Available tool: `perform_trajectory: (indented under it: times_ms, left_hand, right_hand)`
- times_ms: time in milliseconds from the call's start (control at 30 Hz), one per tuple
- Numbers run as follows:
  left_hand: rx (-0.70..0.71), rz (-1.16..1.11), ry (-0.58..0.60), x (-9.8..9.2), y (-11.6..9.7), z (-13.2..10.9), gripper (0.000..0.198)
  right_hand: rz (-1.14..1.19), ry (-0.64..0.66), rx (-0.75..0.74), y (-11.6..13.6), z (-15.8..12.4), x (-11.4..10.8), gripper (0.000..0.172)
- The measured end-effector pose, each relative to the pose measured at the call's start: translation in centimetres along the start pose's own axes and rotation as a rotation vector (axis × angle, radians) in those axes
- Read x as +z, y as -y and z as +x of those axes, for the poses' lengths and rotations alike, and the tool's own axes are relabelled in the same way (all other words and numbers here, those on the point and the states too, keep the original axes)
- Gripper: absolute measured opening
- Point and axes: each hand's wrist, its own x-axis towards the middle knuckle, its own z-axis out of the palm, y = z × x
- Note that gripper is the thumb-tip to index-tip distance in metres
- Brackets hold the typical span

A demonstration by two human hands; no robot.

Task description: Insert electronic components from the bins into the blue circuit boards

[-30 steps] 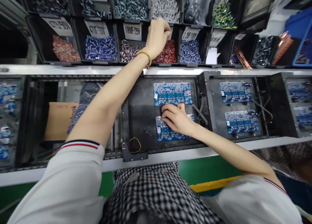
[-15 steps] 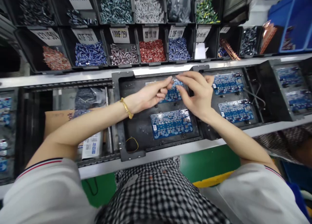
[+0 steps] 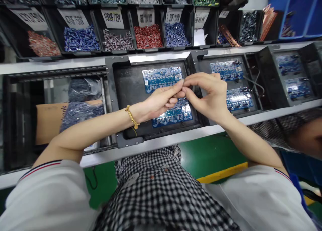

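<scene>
My left hand (image 3: pixel 166 99) and my right hand (image 3: pixel 210 95) meet fingertip to fingertip above a black tray (image 3: pixel 125 83). Thumb and fingers of each are pinched together; anything between them is too small or hidden to make out. Below lie two blue circuit boards carrying many small parts. The far board (image 3: pixel 161 77) shows mostly uncovered, while my left hand covers part of the near board (image 3: pixel 173 116). A gold bracelet (image 3: pixel 132 117) circles my left wrist.
Behind the tray stand bins of loose components, including red ones (image 3: pixel 148 36) and blue ones (image 3: pixel 81 39). To the right, another tray holds two more boards (image 3: pixel 238 98). Left are a cardboard piece (image 3: pixel 50 122) and bagged parts (image 3: pixel 80 115). Another person's arm (image 3: pixel 307 137) shows at right.
My right fingers, apart before, have closed and come together with my left fingertips. Both hands have shifted nearer to me over the boards, uncovering the far one. The camera view has shifted too.
</scene>
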Motion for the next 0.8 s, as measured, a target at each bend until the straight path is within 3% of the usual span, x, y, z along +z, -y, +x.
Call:
perform_trajectory:
  times_ms: [100,167,267,333,433,600,800]
  left_hand:
    - [-0.024,-0.004,-0.001,-0.2,0.9,-0.2,0.03]
    - [-0.039,-0.032,-0.096,-0.8,0.7,-0.3,0.028]
    - [-0.046,-0.132,-0.289,-2.1,-0.3,-0.2,0.023]
    - [0.001,-0.15,-0.332,-2.6,-0.7,-0.2,0.024]
    - [0.054,-0.087,-0.303,-2.7,0.0,-0.4,0.024]
    - [-0.016,-0.025,-0.193,-2.6,2.0,-1.0,0.017]
    - [-0.038,-0.07,-0.182,-2.9,1.7,-1.6,0.017]
  right_hand:
    - [-0.067,0.056,-0.021,-0.4,-0.9,-0.6,0.015]
    - [-0.125,0.116,-0.061,-1.3,-1.9,-0.6,0.014]
    - [-0.162,0.312,-0.159,-3.1,-4.0,0.0,0.013]
    - [-0.15,0.441,-0.2,-4.2,-5.3,0.9,0.014]
    - [-0.146,0.502,-0.209,-4.8,-6.4,2.1,0.016]
    - [-0.186,0.477,-0.242,-4.6,-6.5,2.3,0.016]
    - [-0.253,0.471,-0.269,-4.4,-6.6,2.4,0.018]
